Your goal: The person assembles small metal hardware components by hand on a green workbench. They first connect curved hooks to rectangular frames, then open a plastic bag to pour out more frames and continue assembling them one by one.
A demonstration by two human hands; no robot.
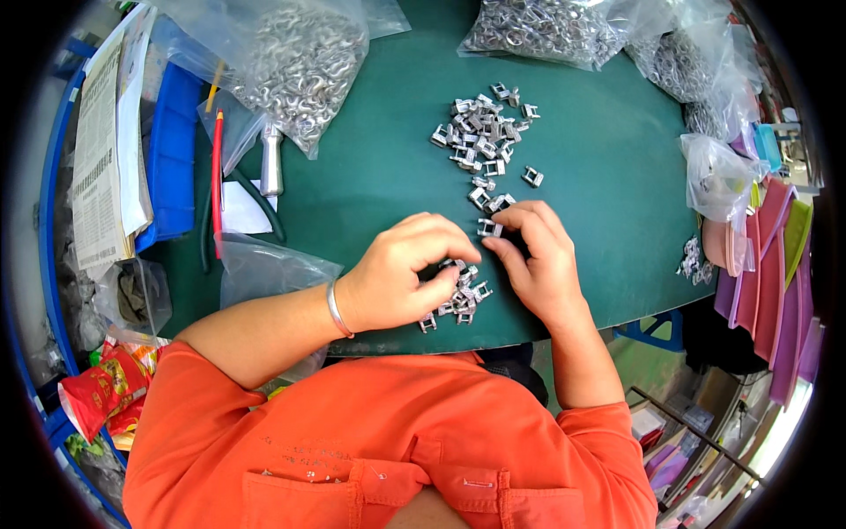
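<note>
On the green table a small silver metal clasp-like part [489,227] sits at the fingertips of my right hand [542,256], pinched between thumb and index finger. My left hand [405,273] is curved, its thumb apart from the index finger, over a small near pile of similar metal parts [463,304]; nothing shows between its fingertips. A larger heap of these frame-shaped parts [480,132] lies farther off, trailing toward my right hand. One loose part [532,176] rests to the right of that trail.
Clear bags of metal hooks [304,79] and rings [538,35] stand along the far side. At left are red-handled pliers [218,176], a metal-handled tool [271,163], a blue bin [172,150] and an almost flat plastic bag [264,269]. Small clasps [694,263] lie near the right edge.
</note>
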